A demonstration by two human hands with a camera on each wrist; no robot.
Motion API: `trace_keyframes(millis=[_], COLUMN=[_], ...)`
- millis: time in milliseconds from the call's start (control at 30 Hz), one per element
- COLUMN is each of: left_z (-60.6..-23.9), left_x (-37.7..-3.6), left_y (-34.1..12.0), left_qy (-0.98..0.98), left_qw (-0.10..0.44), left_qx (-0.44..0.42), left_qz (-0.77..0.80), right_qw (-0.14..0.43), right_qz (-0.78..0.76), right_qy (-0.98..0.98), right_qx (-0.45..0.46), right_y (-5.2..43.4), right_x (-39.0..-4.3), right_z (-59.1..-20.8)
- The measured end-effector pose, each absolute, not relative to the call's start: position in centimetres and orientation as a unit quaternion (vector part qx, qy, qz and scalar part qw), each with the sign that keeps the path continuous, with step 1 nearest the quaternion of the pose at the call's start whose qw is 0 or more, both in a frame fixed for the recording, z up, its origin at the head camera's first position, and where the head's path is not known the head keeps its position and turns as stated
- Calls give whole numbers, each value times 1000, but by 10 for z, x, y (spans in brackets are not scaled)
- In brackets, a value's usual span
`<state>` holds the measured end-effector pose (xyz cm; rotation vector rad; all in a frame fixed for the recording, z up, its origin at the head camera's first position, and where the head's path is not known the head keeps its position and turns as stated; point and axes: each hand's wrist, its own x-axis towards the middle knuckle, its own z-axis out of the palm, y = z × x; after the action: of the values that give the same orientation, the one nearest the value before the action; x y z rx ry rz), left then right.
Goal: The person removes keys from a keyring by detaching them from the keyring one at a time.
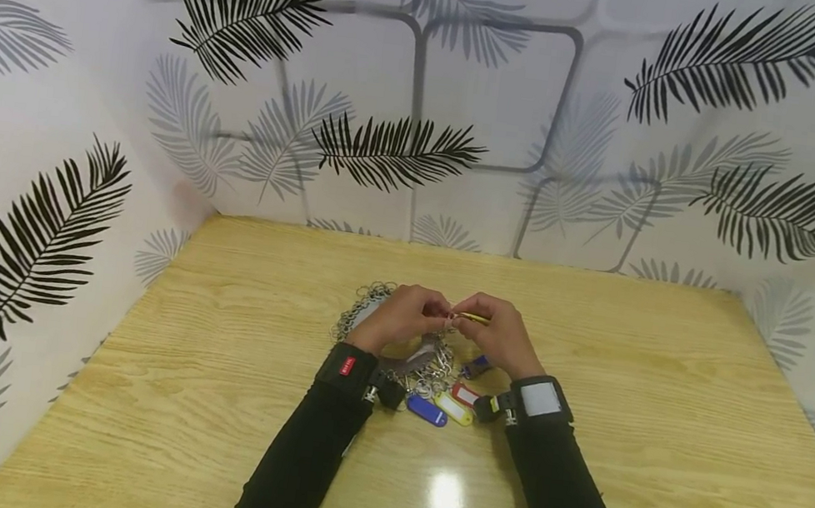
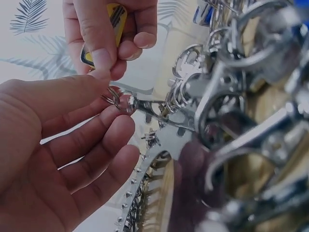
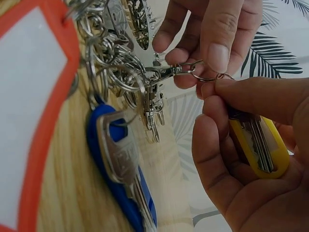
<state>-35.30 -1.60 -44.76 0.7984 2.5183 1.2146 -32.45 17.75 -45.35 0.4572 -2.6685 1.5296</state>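
Left hand (image 1: 400, 316) pinching a clasp (image 3: 166, 72), right hand (image 1: 500, 332) gripping a yellow tag (image 3: 263, 150) and ring (image 3: 207, 77). Beneath both, more tags (image 1: 439, 404) and rings (image 1: 432, 370) heaped on the surface (image 1: 661, 417).

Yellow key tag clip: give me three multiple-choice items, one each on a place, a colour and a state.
1. Where is the yellow plastic key tag?
A. in the right hand
B. flat on the table
C. in the left hand

2. What colour is the tag lying under a silver key on the wooden table?
A. green
B. blue
C. black

3. What is the left hand doing?
A. resting flat
B. hanging idle
C. pinching the small metal split ring

Key: 1 A, right fingers curl round it; 2 B, the blue tag shows in the right wrist view; 3 C, thumb and finger close on the ring.
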Motion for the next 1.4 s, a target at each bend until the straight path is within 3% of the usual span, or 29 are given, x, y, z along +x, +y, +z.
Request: trace_keyframes(millis=[1400], left_z=[-446], left_x=[-354], left_y=[-14], left_qy=[866], left_qw=[122], left_qx=[257], left_qz=[412], right_qw=[22], right_qz=[502], right_qy=[-851], right_qx=[153], right_y=[177], right_x=[-325], right_z=[-454])
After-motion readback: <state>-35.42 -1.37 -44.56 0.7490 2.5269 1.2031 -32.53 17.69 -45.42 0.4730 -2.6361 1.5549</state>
